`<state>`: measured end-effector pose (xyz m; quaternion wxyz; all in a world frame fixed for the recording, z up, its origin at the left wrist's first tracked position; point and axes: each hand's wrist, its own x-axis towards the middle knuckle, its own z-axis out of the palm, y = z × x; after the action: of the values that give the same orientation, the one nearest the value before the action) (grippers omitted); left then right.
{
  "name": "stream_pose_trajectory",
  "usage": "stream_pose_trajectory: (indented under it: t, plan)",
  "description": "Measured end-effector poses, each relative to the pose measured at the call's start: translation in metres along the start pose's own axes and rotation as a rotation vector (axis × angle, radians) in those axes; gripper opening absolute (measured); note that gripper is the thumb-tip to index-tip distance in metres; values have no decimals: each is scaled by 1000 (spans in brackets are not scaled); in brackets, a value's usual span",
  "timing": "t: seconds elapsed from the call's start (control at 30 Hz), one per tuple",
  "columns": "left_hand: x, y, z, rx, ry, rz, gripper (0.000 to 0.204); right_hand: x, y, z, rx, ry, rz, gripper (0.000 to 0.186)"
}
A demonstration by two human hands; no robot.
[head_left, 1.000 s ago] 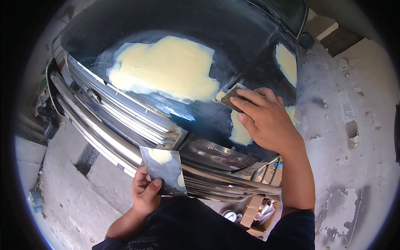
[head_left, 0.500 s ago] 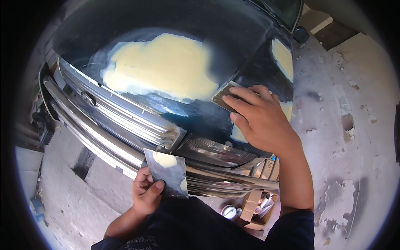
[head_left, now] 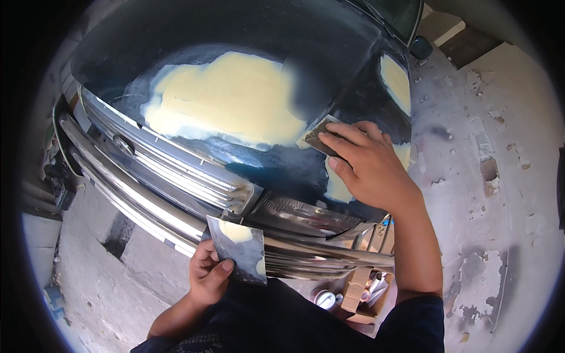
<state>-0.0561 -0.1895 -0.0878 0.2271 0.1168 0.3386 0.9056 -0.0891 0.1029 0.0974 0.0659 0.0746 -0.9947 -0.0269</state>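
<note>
Head view: right hand presses a spreader flat on the hood near its front edge; left hand grips a filler-smeared plate. Best keep pressure even, feathering filler edges.

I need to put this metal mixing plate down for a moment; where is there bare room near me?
Bare concrete floor lies right of the right hand. More lies lower left, beside the left hand holding the metal plate. Crowded: the cardboard box of cans under the bumper.
</note>
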Motion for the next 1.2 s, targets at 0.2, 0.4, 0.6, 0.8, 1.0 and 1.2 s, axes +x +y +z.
stream_pose_trajectory:
  t: [0.2,0.4,0.6,0.8,1.0,1.2]
  plan:
    - [0,-3,-3,-27,-55,41,38,-7,0,9,1,-37,-6,34]
    - [-1,0,-3,-1,-39,26,38,1,-4,-12,-5,-51,20,36]
    - [-1,-4,-5,10,-55,57,37,-3,5,4,1,-99,21,37]
    - [-2,-1,-3,1,-23,29,37,-4,-3,-14,-46,-123,35,35]
    - [-2,-4,-6,12,-31,17,37,2,-9,5,-6,-22,4,36]
    - [-3,-4,-7,11,-22,2,37,-6,-5,5,-16,-54,-3,34]
